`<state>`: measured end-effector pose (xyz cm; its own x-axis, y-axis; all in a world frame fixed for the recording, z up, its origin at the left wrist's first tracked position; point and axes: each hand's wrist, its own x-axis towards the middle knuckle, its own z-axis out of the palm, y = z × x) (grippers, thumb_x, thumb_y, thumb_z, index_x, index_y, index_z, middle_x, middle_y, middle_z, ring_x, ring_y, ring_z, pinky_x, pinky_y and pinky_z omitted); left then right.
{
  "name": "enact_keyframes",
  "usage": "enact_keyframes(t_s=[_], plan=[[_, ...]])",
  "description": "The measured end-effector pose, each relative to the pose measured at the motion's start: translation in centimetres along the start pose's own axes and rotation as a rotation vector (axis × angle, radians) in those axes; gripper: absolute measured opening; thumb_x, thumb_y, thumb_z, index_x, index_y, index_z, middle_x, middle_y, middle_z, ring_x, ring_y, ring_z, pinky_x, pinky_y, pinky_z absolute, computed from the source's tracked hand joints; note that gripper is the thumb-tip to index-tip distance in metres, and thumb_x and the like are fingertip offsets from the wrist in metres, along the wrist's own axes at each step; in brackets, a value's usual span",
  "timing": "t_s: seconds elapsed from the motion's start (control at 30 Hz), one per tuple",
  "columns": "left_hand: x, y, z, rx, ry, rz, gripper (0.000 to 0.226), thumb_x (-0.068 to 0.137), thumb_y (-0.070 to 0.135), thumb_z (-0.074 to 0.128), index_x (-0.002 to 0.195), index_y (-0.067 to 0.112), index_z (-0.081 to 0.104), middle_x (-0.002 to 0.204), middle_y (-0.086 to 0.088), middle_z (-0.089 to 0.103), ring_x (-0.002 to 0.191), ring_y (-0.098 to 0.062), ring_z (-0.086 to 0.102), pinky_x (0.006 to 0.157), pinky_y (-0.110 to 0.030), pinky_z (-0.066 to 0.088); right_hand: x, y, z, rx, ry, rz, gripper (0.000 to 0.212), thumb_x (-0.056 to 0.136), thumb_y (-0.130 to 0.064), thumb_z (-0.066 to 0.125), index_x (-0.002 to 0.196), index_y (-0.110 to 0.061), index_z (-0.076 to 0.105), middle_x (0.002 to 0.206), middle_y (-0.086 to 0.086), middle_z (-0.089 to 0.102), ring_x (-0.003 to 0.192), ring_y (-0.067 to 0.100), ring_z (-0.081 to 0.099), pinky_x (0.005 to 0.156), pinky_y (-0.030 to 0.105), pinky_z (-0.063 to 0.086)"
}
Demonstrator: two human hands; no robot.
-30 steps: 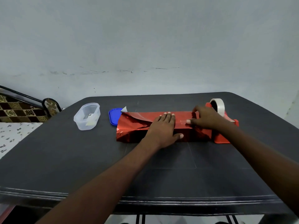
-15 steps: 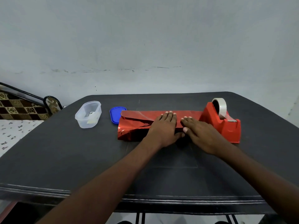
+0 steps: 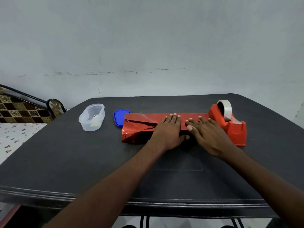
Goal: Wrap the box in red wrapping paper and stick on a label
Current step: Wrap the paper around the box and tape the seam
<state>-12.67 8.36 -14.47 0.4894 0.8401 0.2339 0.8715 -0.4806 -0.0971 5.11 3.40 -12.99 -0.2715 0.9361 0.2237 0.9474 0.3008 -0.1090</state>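
You pressed both hands flat on the red-wrapped box mid-tabletop: left hand, right hand, fingers straight. Left end unfolded at 9 o'clock; tape dispenser at 3 o'clock. No label seen yet.

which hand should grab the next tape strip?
Right, probably. The right hand lies flat on the wrapped box beside the tape dispenser; the left hand presses the paper mid-box, farther away.

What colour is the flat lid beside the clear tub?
Blue lid, head view.
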Motion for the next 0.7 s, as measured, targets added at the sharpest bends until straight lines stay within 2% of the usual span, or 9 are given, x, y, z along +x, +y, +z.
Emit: enact_keyframes(t_s=[0.1,0.2,0.23,0.3,0.37,0.43,0.5,0.6,0.7], plan=[[-0.2,-0.1,0.0,-0.001,-0.01,-0.015,0.087,0.097,0.064,0.035,0.158,0.008,0.007,0.166,-0.011,0.009,0.153,-0.024,0.006,0.125,-0.039,0.008,0.4,0.5,-0.6,-0.009,0.001,0.055,0.092,0.087,-0.074,-0.003,0.149,-0.027,0.045,0.157,0.003,0.04,0.147,0.024,0.032,0.12,0.043,0.024],[-0.4,-0.4,-0.1,-0.004,-0.018,-0.021,0.087,0.097,0.064,0.035,0.158,0.009,0.006,0.166,-0.011,0.008,0.153,-0.023,0.005,0.125,-0.04,0.008,-0.1,0.2,-2.1,0.054,0.11,0.101,0.052,0.102,-0.054,0.036,0.138,-0.025,0.059,0.151,0.002,0.049,0.133,0.025,0.051,0.105,0.04,0.041],[-0.4,-0.4,-0.2,-0.001,-0.017,-0.017,0.088,0.097,0.065,0.035,0.158,0.009,0.006,0.166,-0.011,0.008,0.153,-0.023,0.005,0.125,-0.04,0.008,-0.4,0.3,-2.8,0.077,0.207,0.107,0.04,0.102,-0.043,0.046,0.132,-0.025,0.065,0.143,0.002,0.058,0.123,0.027,0.059,0.095,0.036,0.045],[-0.4,-0.6,-0.3,0.009,-0.03,-0.009,0.088,0.098,0.065,0.033,0.158,0.008,0.004,0.166,-0.011,0.006,0.153,-0.024,0.003,0.125,-0.04,0.007,-1.0,0.8,-4.1,0.094,0.386,0.178,0.026,0.099,-0.032,0.054,0.111,-0.025,0.075,0.108,0.006,0.074,0.097,0.03,0.066,0.071,0.03,0.042],[-0.4,-0.8,-0.4,0.015,-0.05,-0.008,0.088,0.098,0.065,0.032,0.158,0.008,0.003,0.166,-0.012,0.004,0.153,-0.024,0.002,0.125,-0.04,0.006,-1.1,2.7,-5.1,0.075,0.471,0.292,0.023,0.095,-0.029,0.056,0.087,-0.02,0.075,0.08,0.008,0.069,0.079,0.033,0.062,0.06,0.03,0.035],[-0.3,-0.5,-0.5,0.037,-0.05,-0.002,0.09,0.097,0.067,0.031,0.158,0.008,0.003,0.166,-0.012,0.006,0.153,-0.025,0.004,0.125,-0.041,0.006,-1.2,5.4,-5.9,0.044,0.426,0.451,0.027,0.091,-0.026,0.057,0.068,-0.013,0.064,0.07,0.007,0.062,0.073,0.033,0.058,0.057,0.029,0.033],[0.2,0.2,-0.8,0.073,0.005,0.021,0.092,0.093,0.071,0.03,0.158,0.008,0.01,0.164,-0.012,0.017,0.152,-0.026,0.011,0.124,-0.043,0.009,-1.3,8.0,-6.3,0.037,0.326,0.578,0.031,0.087,-0.024,0.06,0.06,-0.009,0.055,0.063,0.005,0.056,0.069,0.03,0.058,0.054,0.026,0.032],[1.5,2.1,-1.8,0.063,0.173,0.088,0.089,0.089,0.075,0.03,0.15,0.01,0.037,0.151,-0.012,0.045,0.147,-0.026,0.029,0.122,-0.042,0.017,-1.0,9.7,-6.7,0.27,0.151,0.668,0.025,0.087,-0.021,0.064,0.07,-0.002,0.064,0.067,0.012,0.067,0.065,0.033,0.071,0.064,0.033,0.056],[3.5,4.9,-3.0,0.001,0.313,0.135,0.085,0.08,0.077,0.024,0.124,0.015,0.063,0.125,-0.009,0.066,0.129,-0.024,0.051,0.112,-0.039,0.026,-0.5,10.5,-6.6,0.569,0.12,0.76,0.019,0.087,-0.011,0.065,0.083,0.008,0.065,0.077,0.023,0.071,0.06,0.037,0.072,0.073,0.052,0.062]])
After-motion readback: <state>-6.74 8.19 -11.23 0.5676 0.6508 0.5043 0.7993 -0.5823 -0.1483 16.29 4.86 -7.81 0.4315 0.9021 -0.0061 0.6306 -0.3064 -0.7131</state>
